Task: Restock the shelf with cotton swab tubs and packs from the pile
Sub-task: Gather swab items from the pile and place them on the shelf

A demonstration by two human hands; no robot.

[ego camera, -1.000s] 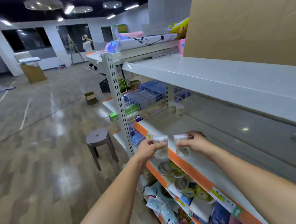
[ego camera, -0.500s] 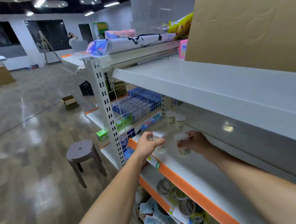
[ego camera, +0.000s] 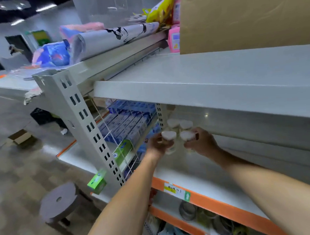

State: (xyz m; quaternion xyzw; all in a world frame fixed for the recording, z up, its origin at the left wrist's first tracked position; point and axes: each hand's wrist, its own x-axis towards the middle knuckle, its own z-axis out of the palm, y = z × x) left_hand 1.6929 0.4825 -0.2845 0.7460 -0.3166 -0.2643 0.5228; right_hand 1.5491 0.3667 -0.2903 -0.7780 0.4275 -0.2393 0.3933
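I am reaching both arms deep into the middle shelf [ego camera: 196,170], each hand carrying one cotton swab tub. My left hand [ego camera: 156,143] is curling its fingers around the left tub [ego camera: 168,136], and my right hand [ego camera: 201,142] is wrapping the right tub [ego camera: 187,136] the same way, both upright with their white tops showing. I am holding them side by side, nearly touching, so they land as a neat pair. Just behind them, at about 12 o'clock toward the back corner, two tubs already placed [ego camera: 180,124] are standing against the perforated post [ego camera: 158,115], and I judge I am lining mine up as the next row in front. Whether the tub bases are touching the shelf I cannot tell; my fingers are hiding them. At 9 o'clock, beyond the wire divider [ego camera: 126,136], blue boxes [ego camera: 122,122] are filling the neighbouring bay, so I am keeping clear of that side.
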